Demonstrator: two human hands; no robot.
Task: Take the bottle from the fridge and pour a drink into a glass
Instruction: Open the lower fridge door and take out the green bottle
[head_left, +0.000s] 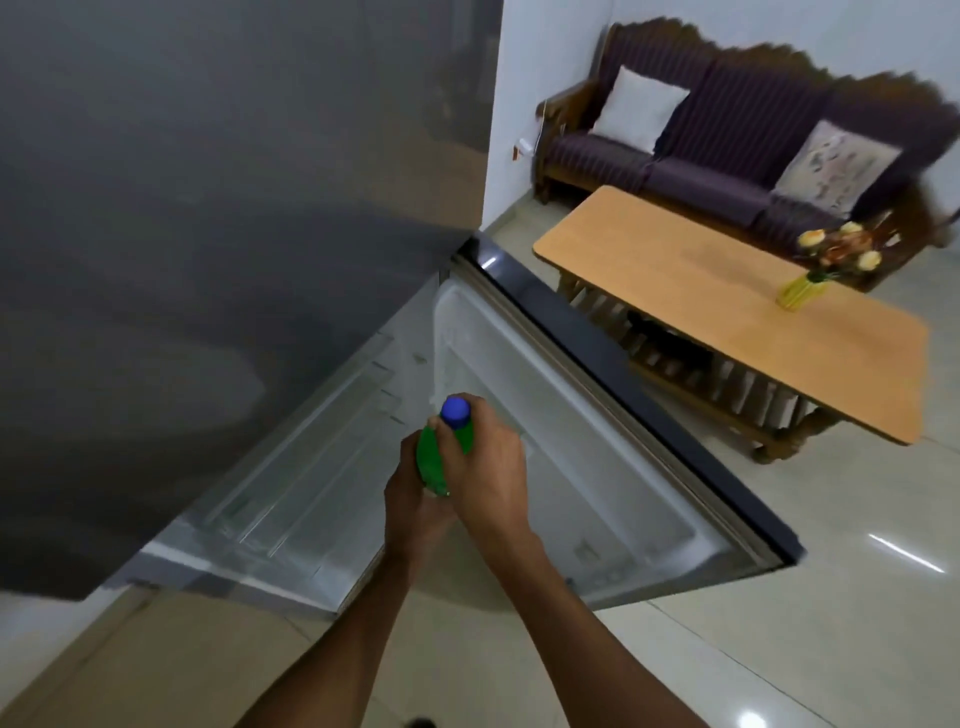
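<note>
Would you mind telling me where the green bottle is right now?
In the head view, the green bottle sits low and centre, held by both the left hand and right hand, before the open fridge door.

- No text, brand, number or sign can be read anywhere in the view.
- The green bottle (430, 460) shows no legible label; both hands cover much of it, and its blue cap (455, 409) is plain.
- A small grey marking (586, 548) on the inner liner of the open fridge door (597, 447) is too blurred to make out.
- The patterned cushion (837, 167) on the sofa carries a print, but no letters can be told.
</note>
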